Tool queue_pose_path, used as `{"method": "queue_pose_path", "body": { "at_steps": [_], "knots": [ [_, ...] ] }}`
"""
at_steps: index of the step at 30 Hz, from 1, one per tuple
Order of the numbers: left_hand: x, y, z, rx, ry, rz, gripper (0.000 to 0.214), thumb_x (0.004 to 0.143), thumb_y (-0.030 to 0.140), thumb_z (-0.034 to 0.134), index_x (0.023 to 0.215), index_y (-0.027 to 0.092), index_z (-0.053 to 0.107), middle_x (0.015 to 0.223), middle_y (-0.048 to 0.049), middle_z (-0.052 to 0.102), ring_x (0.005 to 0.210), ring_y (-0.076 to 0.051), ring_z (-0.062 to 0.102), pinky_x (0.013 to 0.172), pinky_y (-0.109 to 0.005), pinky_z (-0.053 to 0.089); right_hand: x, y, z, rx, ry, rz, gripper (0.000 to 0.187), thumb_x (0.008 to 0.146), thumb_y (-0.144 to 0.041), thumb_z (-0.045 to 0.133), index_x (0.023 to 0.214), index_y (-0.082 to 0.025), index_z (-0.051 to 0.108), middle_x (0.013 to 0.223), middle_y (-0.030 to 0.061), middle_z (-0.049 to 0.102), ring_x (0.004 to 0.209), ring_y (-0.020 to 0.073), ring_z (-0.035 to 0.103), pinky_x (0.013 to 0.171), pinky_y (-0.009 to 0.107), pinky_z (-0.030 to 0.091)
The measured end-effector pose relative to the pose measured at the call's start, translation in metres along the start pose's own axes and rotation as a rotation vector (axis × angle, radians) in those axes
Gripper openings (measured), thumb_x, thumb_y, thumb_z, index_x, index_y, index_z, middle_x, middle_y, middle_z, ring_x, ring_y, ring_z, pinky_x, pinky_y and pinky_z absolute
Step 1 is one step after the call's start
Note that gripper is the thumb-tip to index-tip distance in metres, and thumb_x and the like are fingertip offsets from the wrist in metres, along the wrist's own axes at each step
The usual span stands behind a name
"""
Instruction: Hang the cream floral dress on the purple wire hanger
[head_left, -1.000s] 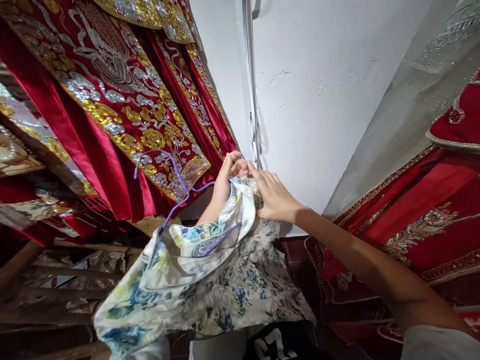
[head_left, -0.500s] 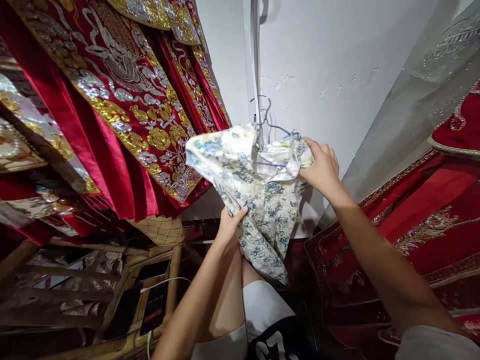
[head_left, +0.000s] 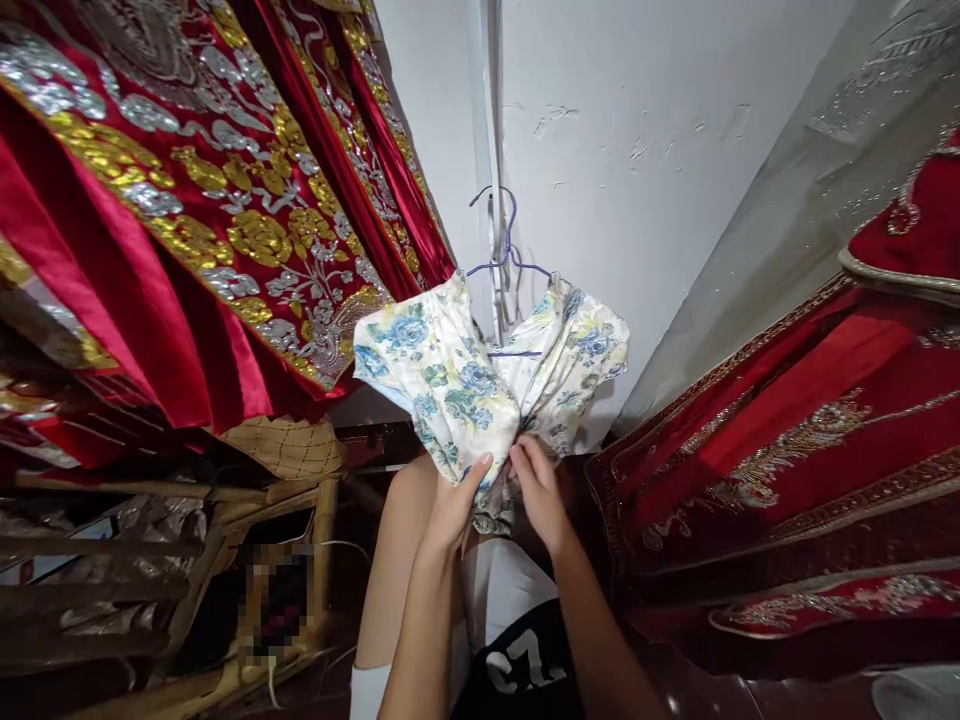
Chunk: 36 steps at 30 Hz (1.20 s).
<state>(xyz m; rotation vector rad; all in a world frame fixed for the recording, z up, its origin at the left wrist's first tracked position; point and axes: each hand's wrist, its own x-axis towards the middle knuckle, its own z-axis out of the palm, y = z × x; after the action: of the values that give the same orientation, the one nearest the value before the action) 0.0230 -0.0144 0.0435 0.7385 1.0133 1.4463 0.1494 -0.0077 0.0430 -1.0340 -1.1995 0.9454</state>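
A short-sleeved floral blouse (head_left: 465, 385), white with blue, green and yellow flowers, is on a purple hanger (head_left: 510, 262) in front of me. The hanger's hook stands up against the white wall, beside a pale vertical strip. My left hand (head_left: 456, 505) grips the blouse's lower front, thumb on top of the fabric. At the front, just right of it, my right hand (head_left: 536, 485) has its fingers closed on the cloth below the V neckline. The lower part of the blouse is bunched and partly hidden between my hands.
Red garments with gold and silver sequin embroidery (head_left: 262, 235) hang at the left. More beaded red garments (head_left: 780, 440) and a sheer glittery one (head_left: 862, 190) are at the right. Lower left stands a bamboo chair (head_left: 326, 520) with a blurred-out object and a white cable.
My right hand has left the shoulder and come down to the blouse's front, near the left hand. The blouse has turned to face me, with both sleeves spread.
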Motion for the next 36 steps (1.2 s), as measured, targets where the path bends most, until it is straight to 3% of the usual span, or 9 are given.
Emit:
{"method": "queue_pose_path", "body": {
  "at_steps": [3, 8, 12, 15, 18, 25, 30, 33, 36],
  "knots": [
    [-0.003, 0.008, -0.003, 0.031, -0.016, -0.023, 0.076, 0.064, 0.046, 0.092, 0.132, 0.021, 0.067, 0.135, -0.0125, 0.07, 0.133, -0.034, 0.061, 0.117, -0.044, 0.047, -0.003, 0.003, 0.008, 0.135, -0.094, 0.075, 0.037, 0.1, -0.056, 0.053, 0.078, -0.025, 0.055, 0.071, 0.0003, 0.056, 0.068, 0.0187, 0.053, 0.067, 0.031, 0.047],
    [-0.009, 0.009, -0.005, 0.071, -0.04, -0.026, 0.069, 0.068, 0.047, 0.09, 0.128, 0.021, 0.069, 0.135, -0.0129, 0.07, 0.132, -0.033, 0.062, 0.114, -0.042, 0.049, 0.009, -0.016, 0.0, 0.205, -0.104, 0.108, 0.038, 0.098, -0.054, 0.057, 0.075, -0.024, 0.051, 0.063, -0.0028, 0.05, 0.06, 0.0154, 0.047, 0.06, 0.029, 0.041],
    [-0.014, 0.003, 0.003, 0.143, 0.066, 0.07, 0.062, 0.072, 0.049, 0.086, 0.125, 0.02, 0.071, 0.13, -0.0122, 0.072, 0.131, -0.033, 0.063, 0.111, -0.041, 0.052, 0.01, -0.017, -0.006, 0.185, -0.08, 0.108, 0.038, 0.094, -0.048, 0.06, 0.068, -0.023, 0.05, 0.06, -0.0032, 0.048, 0.056, 0.0133, 0.042, 0.055, 0.027, 0.037],
    [-0.017, 0.003, 0.007, 0.206, 0.117, 0.161, 0.058, 0.075, 0.049, 0.083, 0.124, 0.02, 0.072, 0.128, -0.0114, 0.073, 0.132, -0.033, 0.062, 0.113, -0.041, 0.049, 0.007, -0.013, -0.008, 0.203, -0.013, 0.134, 0.03, 0.091, -0.05, 0.063, 0.081, -0.023, 0.057, 0.065, -0.0024, 0.056, 0.056, 0.0135, 0.046, 0.054, 0.027, 0.039],
    [-0.02, 0.005, 0.008, 0.257, 0.054, 0.199, 0.06, 0.076, 0.048, 0.083, 0.129, 0.023, 0.069, 0.13, -0.0094, 0.072, 0.137, -0.033, 0.058, 0.113, -0.04, 0.05, 0.004, -0.012, -0.006, 0.211, -0.036, 0.144, 0.032, 0.09, -0.054, 0.066, 0.095, -0.024, 0.059, 0.067, -0.0022, 0.059, 0.055, 0.0142, 0.049, 0.053, 0.027, 0.04],
    [-0.029, 0.01, 0.007, 0.323, 0.058, 0.2, 0.068, 0.075, 0.047, 0.084, 0.138, 0.028, 0.064, 0.137, -0.0081, 0.068, 0.151, -0.034, 0.041, 0.122, -0.044, 0.042, 0.009, -0.014, -0.003, 0.195, 0.026, 0.087, 0.029, 0.092, -0.052, 0.065, 0.094, -0.025, 0.054, 0.064, -0.004, 0.054, 0.057, 0.0152, 0.05, 0.054, 0.028, 0.04],
    [-0.028, 0.007, 0.003, 0.31, 0.042, 0.191, 0.067, 0.076, 0.048, 0.084, 0.136, 0.027, 0.065, 0.135, -0.0086, 0.069, 0.147, -0.034, 0.047, 0.121, -0.042, 0.042, 0.008, -0.021, -0.009, 0.139, -0.034, 0.083, 0.033, 0.095, -0.042, 0.057, 0.07, -0.023, 0.047, 0.055, -0.005, 0.043, 0.052, 0.0125, 0.042, 0.052, 0.026, 0.036],
    [-0.022, -0.002, -0.003, 0.283, 0.24, 0.271, 0.061, 0.08, 0.048, 0.081, 0.135, 0.026, 0.064, 0.134, -0.0095, 0.068, 0.137, -0.034, 0.057, 0.118, -0.043, 0.045, 0.004, -0.03, -0.013, 0.162, 0.001, 0.123, 0.033, 0.09, -0.035, 0.058, 0.063, -0.023, 0.043, 0.05, -0.0054, 0.041, 0.049, 0.011, 0.038, 0.05, 0.026, 0.031],
    [-0.013, -0.016, -0.008, 0.38, 0.517, 0.651, 0.069, 0.085, 0.042, 0.078, 0.147, 0.026, 0.051, 0.149, -0.0119, 0.054, 0.14, -0.031, 0.052, 0.118, -0.042, 0.043, 0.002, -0.035, -0.016, 0.162, -0.083, 0.203, 0.032, 0.088, -0.034, 0.056, 0.06, -0.023, 0.045, 0.047, -0.0054, 0.042, 0.045, 0.0103, 0.038, 0.049, 0.026, 0.03]
  ]
}}
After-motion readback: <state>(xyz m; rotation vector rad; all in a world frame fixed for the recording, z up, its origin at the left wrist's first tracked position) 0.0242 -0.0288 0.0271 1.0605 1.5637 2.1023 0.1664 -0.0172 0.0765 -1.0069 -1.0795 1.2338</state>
